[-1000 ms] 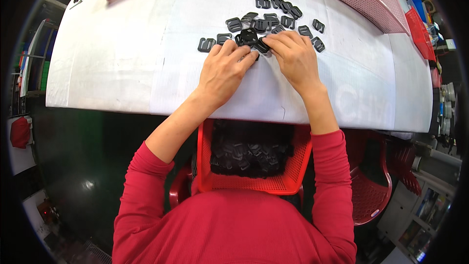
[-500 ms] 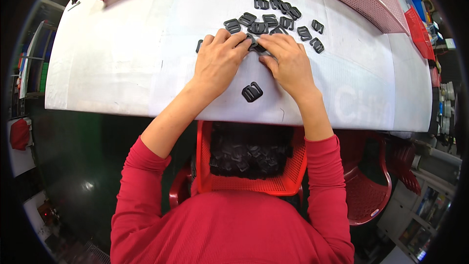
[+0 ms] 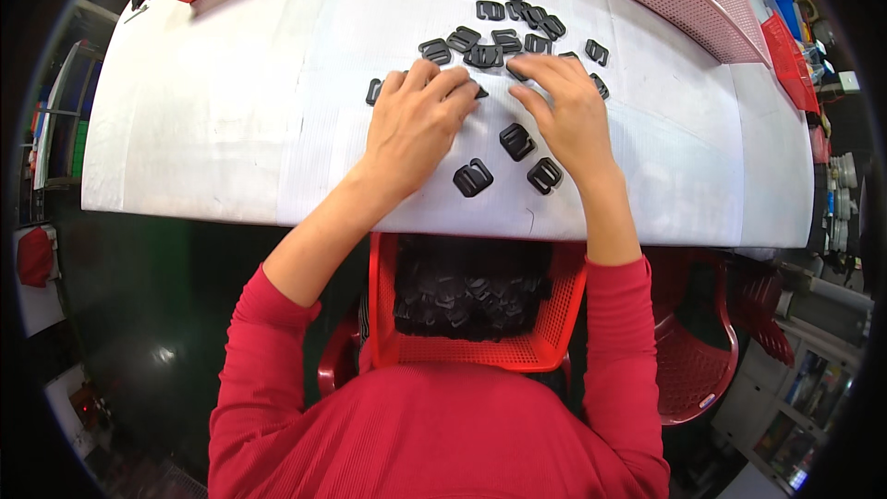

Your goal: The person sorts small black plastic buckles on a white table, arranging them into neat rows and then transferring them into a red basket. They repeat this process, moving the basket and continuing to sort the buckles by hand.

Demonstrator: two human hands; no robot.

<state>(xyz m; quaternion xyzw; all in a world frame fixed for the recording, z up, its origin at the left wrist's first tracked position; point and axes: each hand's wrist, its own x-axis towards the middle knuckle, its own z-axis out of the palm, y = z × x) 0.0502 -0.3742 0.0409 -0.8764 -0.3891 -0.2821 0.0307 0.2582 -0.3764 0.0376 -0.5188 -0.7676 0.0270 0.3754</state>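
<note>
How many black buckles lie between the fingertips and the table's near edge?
3: left buckle, right buckle, and upper buckle beyond and between them. Others may hide under the left hand or right hand.

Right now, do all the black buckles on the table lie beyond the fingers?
No: three black buckles lie nearer the person than the fingers do, on the white table.

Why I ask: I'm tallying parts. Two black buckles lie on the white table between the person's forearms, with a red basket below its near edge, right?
The count is wrong: the head view shows three black buckles on the white table between the person's forearms. The red basket is below its near edge, as you say.
</note>
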